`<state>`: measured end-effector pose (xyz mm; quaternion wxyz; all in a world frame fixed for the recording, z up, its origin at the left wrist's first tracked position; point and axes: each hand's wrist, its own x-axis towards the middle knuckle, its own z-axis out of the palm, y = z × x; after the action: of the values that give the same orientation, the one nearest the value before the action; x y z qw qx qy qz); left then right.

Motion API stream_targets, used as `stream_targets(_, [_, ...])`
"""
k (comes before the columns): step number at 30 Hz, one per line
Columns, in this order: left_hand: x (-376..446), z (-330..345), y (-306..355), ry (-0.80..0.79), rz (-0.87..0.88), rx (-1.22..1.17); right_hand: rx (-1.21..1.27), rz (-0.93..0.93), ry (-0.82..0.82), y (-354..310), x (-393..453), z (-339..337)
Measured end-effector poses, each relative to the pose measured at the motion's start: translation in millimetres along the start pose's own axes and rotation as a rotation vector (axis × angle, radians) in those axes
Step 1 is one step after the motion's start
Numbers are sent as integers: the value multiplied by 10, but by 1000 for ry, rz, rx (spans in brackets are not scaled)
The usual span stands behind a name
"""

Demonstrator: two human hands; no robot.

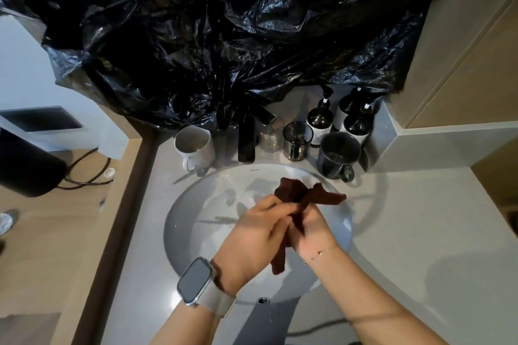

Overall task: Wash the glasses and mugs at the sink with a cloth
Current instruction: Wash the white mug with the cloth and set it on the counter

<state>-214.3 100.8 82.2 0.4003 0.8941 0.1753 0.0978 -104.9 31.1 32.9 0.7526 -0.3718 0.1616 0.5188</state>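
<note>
Over the round white sink (185, 221), my left hand (252, 235) and my right hand (314, 230) both grip a dark brown cloth (302, 196), which bunches above the fingers and hangs down between the palms. Behind the basin stand a white mug (196, 145), a clear glass (270, 137), a dark-rimmed glass (297, 140) and a dark grey mug (337, 154). The black tap (246, 137) rises between the white mug and the clear glass. No water is seen running.
Black plastic sheeting (224, 36) covers the wall above the counter. Three dark pump bottles (347, 117) stand at the back right corner. A black appliance (25, 168) with a cable sits on the wooden surface to the left. The grey counter (420, 232) extends to the right.
</note>
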Motion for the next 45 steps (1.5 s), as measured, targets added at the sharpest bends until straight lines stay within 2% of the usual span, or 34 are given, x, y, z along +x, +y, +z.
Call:
stream_targets(2, [-15, 12, -75, 60, -104, -82, 18, 17, -31, -41, 7, -9])
stream_targets(4, [-17, 29, -162, 114, -213, -222, 74, 7, -140, -63, 16, -47])
stream_targets(8, [45, 131, -227, 259, -303, -394, 101, 10, -350, 17, -16, -114])
stream_targets(11, [139, 93, -225, 414, -425, -491, 195, 81, -340, 107, -41, -153])
stream_targets(13, [150, -18, -207, 340, -399, -537, 186, 82, -367, 91, -57, -132])
stream_targets(16, [99, -125, -187, -32, -276, -562, 69, 97, -279, 6, -57, -68])
stream_targets(17, [73, -120, -206, -102, -263, -555, 50, 114, -248, -27, -50, -39])
stream_targets(22, [18, -102, -420, -209, -267, -450, 120, 162, -129, -55, 146, -10])
stream_targets(23, [28, -124, -486, -174, -243, -417, 131, 164, -135, -81, 165, 2])
stream_targets(24, [57, -156, -566, -71, -248, -408, 166, 155, -161, -133, 164, 33])
stream_targets(26, [139, -254, -834, 306, -379, -496, 318, 200, -261, -214, 216, 47])
stream_targets(28, [227, -364, -1118, 635, -521, -556, 324, 166, -237, -278, 271, 34])
stream_targets(30, [352, -439, -1384, 784, -646, -491, 273, 157, -266, -306, 280, 20])
stream_targets(33, [574, -517, -1687, 865, -738, -394, 60, 102, -278, -311, 250, 8])
stream_targets(36, [668, -536, -1848, 765, -757, -478, -134, 40, -265, -288, 256, -100])
stream_targets(39, [669, -527, -1869, 702, -666, -566, -362, -55, -258, -275, 251, -164])
stream_targets(42, [591, -540, -1745, 670, -558, -645, -822, -228, -280, -307, 244, -181])
stream_targets(43, [536, -538, -1741, 655, -526, -634, -988, -261, -339, -340, 199, -151])
stream_targets(45, [394, -530, -1753, 618, -476, -600, -1332, -283, -361, -410, 156, -160])
